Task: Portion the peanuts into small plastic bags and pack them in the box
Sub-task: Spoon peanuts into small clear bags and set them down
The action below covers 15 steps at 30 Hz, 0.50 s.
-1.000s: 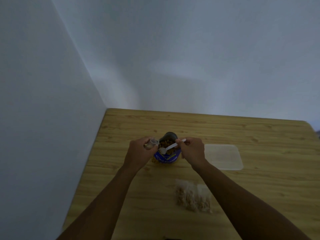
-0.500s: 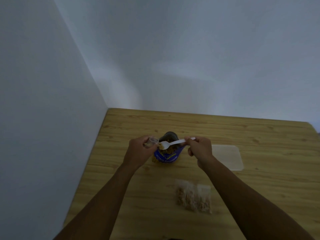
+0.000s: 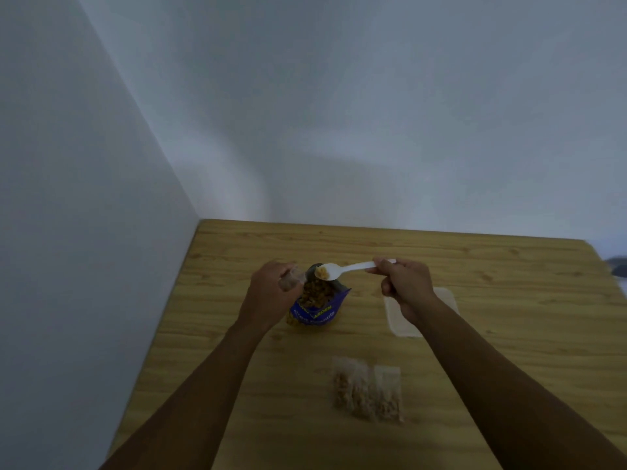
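Note:
A blue peanut pouch [image 3: 317,305] stands open in the middle of the wooden table [image 3: 509,351], full of peanuts. My left hand [image 3: 269,293] grips a small clear plastic bag [image 3: 291,277] at the pouch's left rim. My right hand [image 3: 405,288] holds a white plastic spoon [image 3: 342,269] by its handle; the bowl carries peanuts above the pouch mouth, just right of the small bag. Three filled small bags [image 3: 368,390] lie side by side nearer to me. A clear plastic box [image 3: 448,301] lies flat to the right, partly hidden by my right forearm.
The table stands in a corner, with a wall along its left edge and another behind its far edge. A dark object [image 3: 619,266] shows at the right frame edge beyond the table.
My right hand has lifted the spoon out of the pouch with peanuts in it and drawn back to the right. My left hand still holds the small bag.

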### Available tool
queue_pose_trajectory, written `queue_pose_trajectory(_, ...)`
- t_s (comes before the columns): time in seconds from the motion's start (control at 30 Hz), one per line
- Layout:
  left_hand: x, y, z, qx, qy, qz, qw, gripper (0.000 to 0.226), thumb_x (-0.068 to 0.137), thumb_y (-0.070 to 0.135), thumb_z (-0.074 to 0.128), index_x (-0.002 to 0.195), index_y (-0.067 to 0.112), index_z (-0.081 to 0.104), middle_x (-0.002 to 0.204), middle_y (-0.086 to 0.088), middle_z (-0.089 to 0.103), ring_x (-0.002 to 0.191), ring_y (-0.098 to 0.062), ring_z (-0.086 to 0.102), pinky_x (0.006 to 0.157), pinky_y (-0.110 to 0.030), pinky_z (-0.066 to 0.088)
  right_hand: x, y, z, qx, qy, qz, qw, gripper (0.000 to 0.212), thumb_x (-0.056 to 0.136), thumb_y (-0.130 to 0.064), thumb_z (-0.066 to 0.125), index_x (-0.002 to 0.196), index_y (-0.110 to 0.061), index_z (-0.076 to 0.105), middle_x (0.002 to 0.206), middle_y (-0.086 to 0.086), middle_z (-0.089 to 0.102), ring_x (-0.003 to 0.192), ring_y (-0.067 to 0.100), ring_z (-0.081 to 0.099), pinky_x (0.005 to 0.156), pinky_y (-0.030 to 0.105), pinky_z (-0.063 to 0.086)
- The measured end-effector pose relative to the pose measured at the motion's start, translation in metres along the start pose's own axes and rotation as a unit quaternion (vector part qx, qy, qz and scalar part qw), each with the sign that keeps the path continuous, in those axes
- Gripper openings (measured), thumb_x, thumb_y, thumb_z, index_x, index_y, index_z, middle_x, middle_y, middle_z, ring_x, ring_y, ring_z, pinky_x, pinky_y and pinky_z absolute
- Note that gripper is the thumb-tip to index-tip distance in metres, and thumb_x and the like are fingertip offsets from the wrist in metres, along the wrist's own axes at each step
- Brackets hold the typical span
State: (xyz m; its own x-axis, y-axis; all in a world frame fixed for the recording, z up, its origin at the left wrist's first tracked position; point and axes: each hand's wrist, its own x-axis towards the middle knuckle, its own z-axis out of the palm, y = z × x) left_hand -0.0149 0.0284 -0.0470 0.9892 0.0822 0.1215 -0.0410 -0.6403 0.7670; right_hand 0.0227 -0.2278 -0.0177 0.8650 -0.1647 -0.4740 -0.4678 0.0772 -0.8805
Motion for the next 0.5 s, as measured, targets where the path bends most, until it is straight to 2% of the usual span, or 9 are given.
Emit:
queue_pose_trajectory(0.13,0.005,0.005,0.006,0.01,-0.013,0.02,1.0,0.038,0.074,0.021,0.078,0.11,0.01,0.071,0.101,-0.001,0.065,0.091,-0.015,0.062,0.079,-0.035,0.055,-0.009,-0.025,0.007,-0.023,-0.021,-0.076,0.997,0.015,0.094,-0.014,0.068,0.094,0.0,0.073,0.082,0.011,0.078,0.042,0.015,0.043,0.043,0.026,0.039)
queue_pose_trajectory(0.23,0.008,0.012,0.01,-0.003,-0.015,0.036,0.999,0.035,0.074,0.02,0.08,0.107,0.012,0.071,0.097,0.001,0.065,0.087,-0.015,0.061,0.074,-0.029,0.053,-0.017,-0.034,0.019,-0.082,-0.032,-0.153,0.984,0.017,0.094,-0.018,0.069,0.084,-0.006,0.076,0.076,0.009,0.077,0.04,0.015,0.047,0.043,0.027,0.041)
queue_pose_trajectory(0.33,0.009,0.019,0.014,-0.018,-0.012,0.036,0.999,0.037,0.076,0.022,0.08,0.11,0.013,0.071,0.096,0.004,0.067,0.085,-0.011,0.062,0.07,-0.017,0.049,-0.027,-0.04,0.031,-0.212,-0.044,-0.261,0.941,0.016,0.093,-0.022,0.07,0.08,-0.015,0.077,0.062,0.004,0.072,0.04,0.01,0.054,0.044,0.024,0.047)
queue_pose_trajectory(0.4,0.009,0.021,0.015,-0.04,-0.009,0.017,0.999,0.037,0.077,0.022,0.08,0.112,0.012,0.071,0.094,0.005,0.068,0.083,-0.01,0.064,0.07,-0.018,0.051,-0.034,-0.045,0.037,-0.266,-0.078,-0.329,0.903,0.012,0.092,-0.021,0.071,0.083,-0.018,0.078,0.057,-0.005,0.066,0.042,0.006,0.055,0.045,0.022,0.046)
queue_pose_trajectory(0.5,0.008,0.022,0.015,-0.058,-0.003,0.001,0.998,0.033,0.077,0.021,0.08,0.109,0.015,0.073,0.089,0.004,0.071,0.078,-0.011,0.066,0.067,-0.024,0.055,-0.037,-0.051,0.038,-0.289,-0.115,-0.402,0.861,0.005,0.089,-0.018,0.073,0.087,-0.017,0.078,0.058,-0.015,0.062,0.047,0.009,0.056,0.048,0.023,0.045)
